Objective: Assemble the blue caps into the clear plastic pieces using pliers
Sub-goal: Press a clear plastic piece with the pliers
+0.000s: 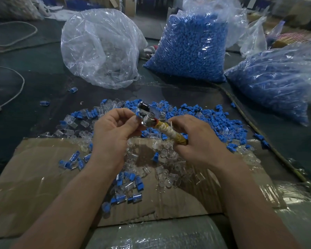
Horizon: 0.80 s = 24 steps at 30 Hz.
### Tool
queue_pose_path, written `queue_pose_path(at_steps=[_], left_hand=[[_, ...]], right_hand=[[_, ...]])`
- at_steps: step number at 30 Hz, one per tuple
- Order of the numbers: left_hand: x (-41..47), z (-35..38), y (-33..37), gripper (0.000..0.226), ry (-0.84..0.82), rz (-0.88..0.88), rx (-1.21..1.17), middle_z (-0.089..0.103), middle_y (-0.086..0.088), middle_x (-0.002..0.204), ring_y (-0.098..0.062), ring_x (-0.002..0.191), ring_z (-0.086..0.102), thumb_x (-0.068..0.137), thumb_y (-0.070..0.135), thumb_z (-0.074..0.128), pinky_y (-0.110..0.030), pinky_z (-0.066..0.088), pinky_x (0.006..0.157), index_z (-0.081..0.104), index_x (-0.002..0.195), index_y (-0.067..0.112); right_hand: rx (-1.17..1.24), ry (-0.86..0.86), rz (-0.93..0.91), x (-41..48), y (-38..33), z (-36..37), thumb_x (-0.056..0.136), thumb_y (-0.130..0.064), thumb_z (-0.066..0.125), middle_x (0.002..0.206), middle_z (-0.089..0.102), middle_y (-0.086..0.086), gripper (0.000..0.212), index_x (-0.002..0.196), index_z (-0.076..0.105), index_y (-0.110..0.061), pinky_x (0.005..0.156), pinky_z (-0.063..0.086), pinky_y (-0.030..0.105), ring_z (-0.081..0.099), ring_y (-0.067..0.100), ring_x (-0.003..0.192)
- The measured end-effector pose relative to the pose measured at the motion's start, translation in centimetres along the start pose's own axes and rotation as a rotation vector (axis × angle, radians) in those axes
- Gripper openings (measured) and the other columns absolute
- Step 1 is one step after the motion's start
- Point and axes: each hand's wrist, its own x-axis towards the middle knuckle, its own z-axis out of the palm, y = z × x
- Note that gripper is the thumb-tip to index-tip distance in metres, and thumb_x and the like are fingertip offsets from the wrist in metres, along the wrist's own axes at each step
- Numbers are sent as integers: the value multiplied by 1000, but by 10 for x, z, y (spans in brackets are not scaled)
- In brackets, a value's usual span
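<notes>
Three plastic bags [190, 51] stand behind the loose parts pile [214, 123].

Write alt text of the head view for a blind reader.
A left hand pinches a blue cap against the head of pliers whose wrapped handle the right hand grips. Below lies a cardboard sheet strewn with blue caps and clear plastic pieces; bags of blue caps stand behind.

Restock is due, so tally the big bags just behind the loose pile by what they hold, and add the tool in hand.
Bags of blue caps: 2
Bag of clear pieces: 1
Pliers: 1
Total: 4
</notes>
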Motion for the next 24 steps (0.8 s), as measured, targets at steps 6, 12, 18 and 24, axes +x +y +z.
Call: queue_pose_path(at_steps=[6,12,18,24], left_hand=[[-2,1,0,18,22,30,30,64,5,61,-8,60,63,82,-2,57,-16,50,55,57,73,14],[-2,0,0,21,41,35,54,64,0,65,-10,61,63,83,-4,56,-16,50,54,57,73,14],[0,-4,4,20,25,12,81,65,3,63,-12,62,64,82,-3,57,-20,54,58,58,73,14],[6,-16,14,22,-36,7,282,64,5,56,-6,49,59,79,-5,61,-14,47,48,63,76,17]], right_hand=[[51,7,18,1,-6,0,74,-14,64,91,55,-5,42,116,58,-17,83,46,32,52,12,86],[42,28,26,1,-9,1,72,-10,63,76,56,-7,33,105,64,-17,65,42,26,51,10,69],[7,56,-1,2,-7,4,72,-12,64,71,42,-19,36,107,62,-16,63,32,17,44,7,70],[-3,39,24,2,12,-4,71,-10,67,93,49,-11,51,120,57,-15,78,36,18,46,7,91]])
